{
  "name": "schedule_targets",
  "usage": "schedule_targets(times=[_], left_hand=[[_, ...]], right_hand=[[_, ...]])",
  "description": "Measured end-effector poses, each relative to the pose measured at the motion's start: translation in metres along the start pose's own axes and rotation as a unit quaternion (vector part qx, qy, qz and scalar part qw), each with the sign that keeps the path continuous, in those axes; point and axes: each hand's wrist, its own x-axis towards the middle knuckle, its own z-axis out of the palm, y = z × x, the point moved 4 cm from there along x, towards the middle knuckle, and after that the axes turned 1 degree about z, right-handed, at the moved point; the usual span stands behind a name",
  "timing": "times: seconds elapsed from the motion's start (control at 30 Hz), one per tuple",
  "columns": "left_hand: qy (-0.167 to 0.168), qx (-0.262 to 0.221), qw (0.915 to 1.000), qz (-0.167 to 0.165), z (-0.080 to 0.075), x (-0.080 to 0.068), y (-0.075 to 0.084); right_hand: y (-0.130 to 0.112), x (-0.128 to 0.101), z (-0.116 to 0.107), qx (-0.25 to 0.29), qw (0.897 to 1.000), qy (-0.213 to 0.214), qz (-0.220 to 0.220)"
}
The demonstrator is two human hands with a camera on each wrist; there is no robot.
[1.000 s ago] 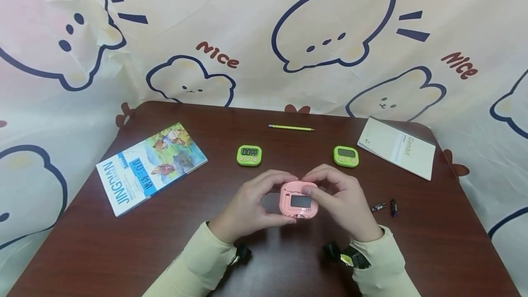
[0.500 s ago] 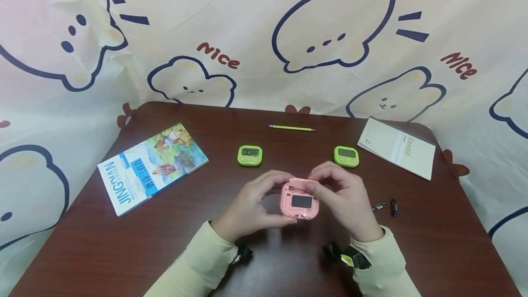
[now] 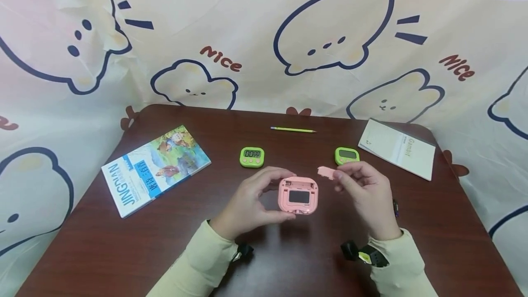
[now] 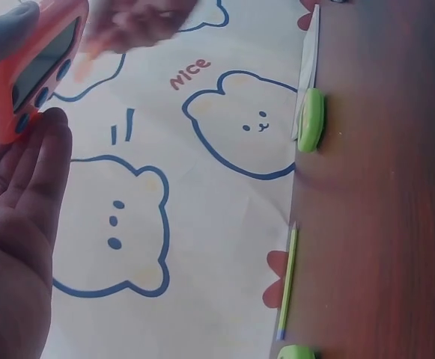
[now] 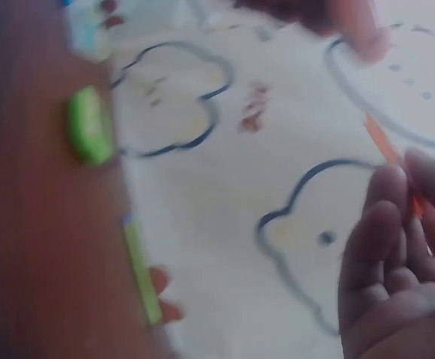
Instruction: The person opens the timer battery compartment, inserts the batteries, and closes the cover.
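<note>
In the head view my left hand [image 3: 251,200] grips a pink digital timer [image 3: 299,210] by its left side, thumb below and fingers above. Its back faces up, with the battery compartment uncovered along the top. The left wrist view catches the timer's screen side [image 4: 45,63] with its round buttons. To the right, my right hand [image 3: 369,196] pinches a small pink battery cover [image 3: 326,172], held apart from the timer. In the right wrist view this cover [image 5: 382,140] sticks out between thumb and fingertips.
Two green timers [image 3: 252,157] [image 3: 346,155] lie beyond the hands, with a yellow-green pencil [image 3: 293,129] behind. A colourful book [image 3: 156,168] lies left, a pale notebook [image 3: 398,148] right. A battery [image 3: 395,207] shows partly beside the right hand on the brown table [image 3: 165,246].
The battery cover has come off the pink timer. My right hand has moved right with it, now hiding one of the two batteries on the table. The left hand stays nearly in place.
</note>
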Motion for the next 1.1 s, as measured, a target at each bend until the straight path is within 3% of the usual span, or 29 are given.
schedule_targets(times=[0.13,0.3,0.4,0.67,0.77,0.9,1.0,1.1], left_hand=[[0.007,-0.005,1.0,-0.003,-0.001,0.001,0.001],[0.007,-0.009,0.9999,-0.008,-0.003,0.0,0.0],[0.009,-0.009,0.9999,-0.01,-0.004,0.0,0.001],[0.01,-0.013,0.9997,-0.016,-0.006,0.001,0.002],[0.01,-0.013,0.9997,-0.016,-0.006,0.001,0.002],[0.008,-0.014,0.9998,-0.015,-0.006,0.001,0.002],[0.007,-0.013,0.9998,-0.016,-0.005,0.001,0.002],[0.005,-0.012,0.9998,-0.015,-0.005,0.002,0.002]], right_hand=[[0.026,0.004,-0.013,-0.029,0.999,0.002,0.04],[0.052,0.002,-0.023,-0.109,0.989,-0.069,0.074],[0.062,0.001,-0.025,-0.16,0.978,-0.109,0.075],[0.089,-0.006,-0.023,-0.27,0.937,-0.21,0.071],[0.094,-0.006,-0.022,-0.307,0.924,-0.215,0.069],[0.095,-0.006,-0.021,-0.366,0.908,-0.204,0.029],[0.095,-0.006,-0.018,-0.388,0.899,-0.203,0.004],[0.095,-0.006,-0.017,-0.389,0.896,-0.213,0.007]])
